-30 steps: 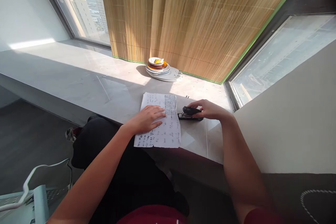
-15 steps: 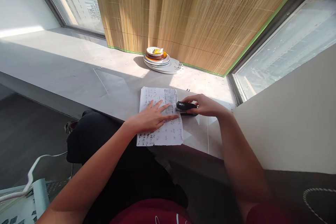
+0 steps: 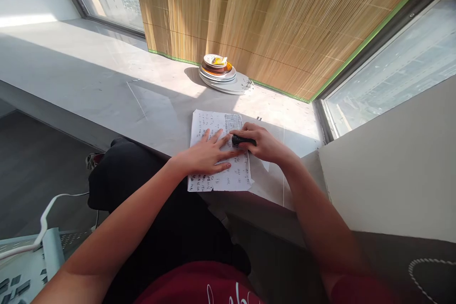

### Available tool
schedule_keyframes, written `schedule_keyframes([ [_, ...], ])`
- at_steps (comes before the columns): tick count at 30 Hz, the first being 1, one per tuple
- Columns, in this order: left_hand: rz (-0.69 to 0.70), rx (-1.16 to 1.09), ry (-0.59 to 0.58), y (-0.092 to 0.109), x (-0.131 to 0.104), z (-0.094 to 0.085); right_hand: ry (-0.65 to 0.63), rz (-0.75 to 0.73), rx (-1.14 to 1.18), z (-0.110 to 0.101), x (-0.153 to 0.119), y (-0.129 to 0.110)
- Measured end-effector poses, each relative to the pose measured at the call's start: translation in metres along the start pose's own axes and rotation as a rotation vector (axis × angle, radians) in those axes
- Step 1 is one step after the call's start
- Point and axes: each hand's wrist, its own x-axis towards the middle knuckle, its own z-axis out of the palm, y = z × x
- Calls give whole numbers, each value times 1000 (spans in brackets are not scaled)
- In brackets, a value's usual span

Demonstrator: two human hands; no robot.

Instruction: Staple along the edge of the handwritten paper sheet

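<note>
White sheets of paper (image 3: 228, 183) covered in handwriting lie at the front edge of the ledge. My left hand (image 3: 208, 154) rests flat on them with its fingers spread. My right hand (image 3: 263, 143) is wrapped round a black stapler (image 3: 242, 140) at the right edge of the paper, and its front end lies over the sheets. The fingertips of both hands are close together there. The stapler's lower part is mostly hidden by my fingers.
A stack of plates (image 3: 218, 76) with a small yellow packet on top stands behind the paper, near a bamboo blind (image 3: 249, 19). A wall (image 3: 392, 166) rises on the right. My knee is below the ledge on the left.
My right hand has moved left with the stapler, further over the paper, and its fingers have closed more round it. My left hand stays spread on the paper. The view has shifted slightly.
</note>
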Motion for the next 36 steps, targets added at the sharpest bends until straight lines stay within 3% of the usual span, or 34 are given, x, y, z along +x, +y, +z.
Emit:
schedule_keyframes([
  [2, -2, -16, 21, 0, 0, 0, 5, 8, 0, 1, 0, -2],
  [17, -6, 161, -132, 2, 2, -2, -27, 57, -6, 0, 2, -10],
  [22, -6, 171, -115, 4, 1, -2, -35, 77, -24, -1, 2, -17],
  [28, 13, 171, -109, -1, 1, 0, -93, 140, -190, 1, 3, -27],
  [32, 39, 149, -106, -4, 2, -1, -144, 108, -367, 5, 8, -32],
  [36, 38, 161, -118, -4, 1, -5, -95, 81, -310, 4, 6, -27],
])
